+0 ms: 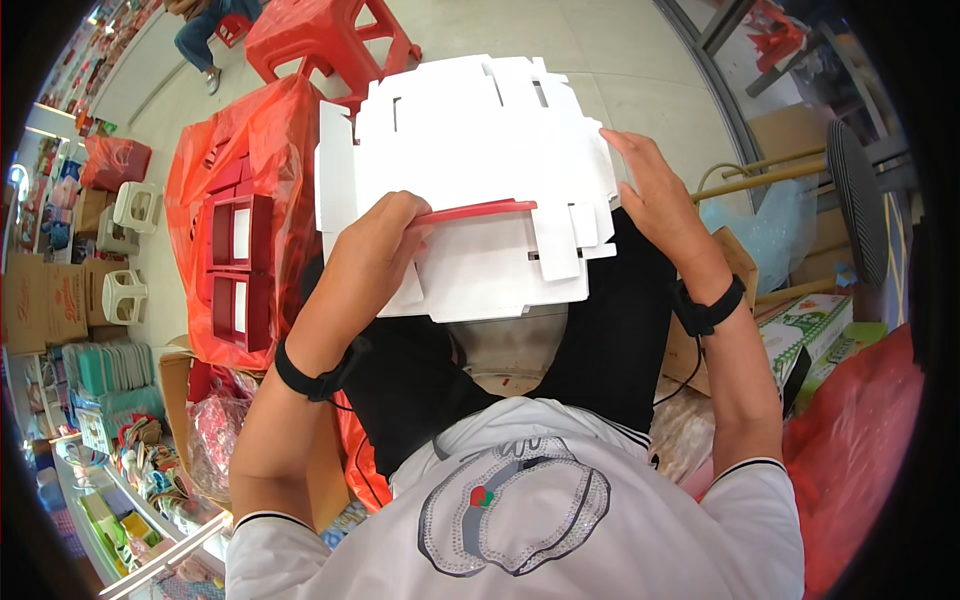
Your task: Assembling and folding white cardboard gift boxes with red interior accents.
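Observation:
Across my lap lies a white flat cardboard box blank [450,150] with cut slots and folding flaps, possibly several layers of it. My left hand [385,235] is closed round the left end of a thin, straight red strip [480,210], which lies across the cardboard's near part. What kind of thing the strip is, I cannot tell. At the cardboard's right edge is my right hand [655,190], its fingers stretched out and the thumb apart, fingertips at or touching the edge. It grips nothing that I can see.
To the left, dark red open boxes [240,232] rest on a surface covered with red plastic [190,160]. A red stool [310,35] stands beyond. White stools [125,297] and cartons [50,300] are farther left. At right are a tan metal rail [770,178] and red plastic [850,450].

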Available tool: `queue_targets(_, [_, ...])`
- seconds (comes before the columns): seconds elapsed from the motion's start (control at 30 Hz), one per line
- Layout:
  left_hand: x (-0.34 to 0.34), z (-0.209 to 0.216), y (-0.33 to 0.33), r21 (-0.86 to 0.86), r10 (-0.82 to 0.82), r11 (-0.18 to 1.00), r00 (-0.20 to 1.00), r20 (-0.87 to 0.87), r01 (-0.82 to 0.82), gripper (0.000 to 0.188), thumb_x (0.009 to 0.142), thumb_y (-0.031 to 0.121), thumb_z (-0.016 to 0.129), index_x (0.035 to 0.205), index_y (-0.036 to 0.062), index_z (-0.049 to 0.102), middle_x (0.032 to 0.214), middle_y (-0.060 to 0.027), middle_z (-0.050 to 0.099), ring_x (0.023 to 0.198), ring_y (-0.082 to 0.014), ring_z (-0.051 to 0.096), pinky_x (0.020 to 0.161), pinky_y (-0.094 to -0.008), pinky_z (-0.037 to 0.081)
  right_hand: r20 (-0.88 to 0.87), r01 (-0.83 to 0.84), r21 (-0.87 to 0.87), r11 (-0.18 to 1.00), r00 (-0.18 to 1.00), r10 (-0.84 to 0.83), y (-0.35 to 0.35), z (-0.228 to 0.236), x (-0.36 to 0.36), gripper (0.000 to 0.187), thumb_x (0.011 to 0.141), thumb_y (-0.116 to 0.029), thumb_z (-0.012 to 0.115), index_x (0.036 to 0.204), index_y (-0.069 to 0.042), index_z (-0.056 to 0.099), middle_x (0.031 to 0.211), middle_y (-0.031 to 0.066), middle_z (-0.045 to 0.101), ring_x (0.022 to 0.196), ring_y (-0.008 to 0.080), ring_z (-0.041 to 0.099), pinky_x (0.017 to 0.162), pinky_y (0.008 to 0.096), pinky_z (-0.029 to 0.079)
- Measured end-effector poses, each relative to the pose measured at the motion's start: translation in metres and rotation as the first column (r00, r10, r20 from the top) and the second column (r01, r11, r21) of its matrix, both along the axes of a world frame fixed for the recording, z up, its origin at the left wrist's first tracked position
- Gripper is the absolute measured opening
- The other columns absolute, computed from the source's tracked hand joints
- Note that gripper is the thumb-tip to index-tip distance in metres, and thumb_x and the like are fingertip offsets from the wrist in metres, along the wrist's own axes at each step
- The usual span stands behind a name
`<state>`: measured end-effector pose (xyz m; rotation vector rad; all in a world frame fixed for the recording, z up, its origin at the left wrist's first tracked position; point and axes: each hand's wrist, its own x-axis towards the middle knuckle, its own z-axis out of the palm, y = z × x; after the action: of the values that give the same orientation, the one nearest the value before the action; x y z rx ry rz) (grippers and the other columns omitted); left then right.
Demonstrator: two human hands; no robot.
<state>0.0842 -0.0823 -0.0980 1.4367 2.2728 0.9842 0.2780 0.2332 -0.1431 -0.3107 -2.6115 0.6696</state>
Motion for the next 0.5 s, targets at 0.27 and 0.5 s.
queue_targets(0.27, [-0.009,-0.014,-0.002,0.189,0.109,0.979,0.976,-0.187,-0.073,0.010,0.106,-0.003,0.061,0.116,0.0001,0.061,0.102,-0.0081,0.070,0.093,-0.0155,0.074,0.076,-0.0285,0.058,-0.025,-0.002,-0.341,0.940,1.000,-0.007,0.011,-0.012,-0.004,0.061,0.096,0.001,0.057,0.155,-0.014,0.051,0.138,0.0191,0.063,0.122,0.0348,0.067,0.104,0.0418,0.054])
queue_targets(0.5, [-0.023,-0.020,0.030,0.290,0.191,0.938,0.981,0.031,-0.192,0.014,0.100,-0.007,0.063,0.112,-0.0007,0.060,0.098,-0.0132,0.066,0.084,-0.0228,0.070,0.075,-0.0328,0.055,0.016,0.060,-0.336,0.940,0.998,-0.058,0.016,-0.010,-0.015,0.069,0.096,0.002,0.058,0.162,-0.013,0.044,0.145,0.0192,0.061,0.122,0.0301,0.066,0.106,0.0408,0.052])
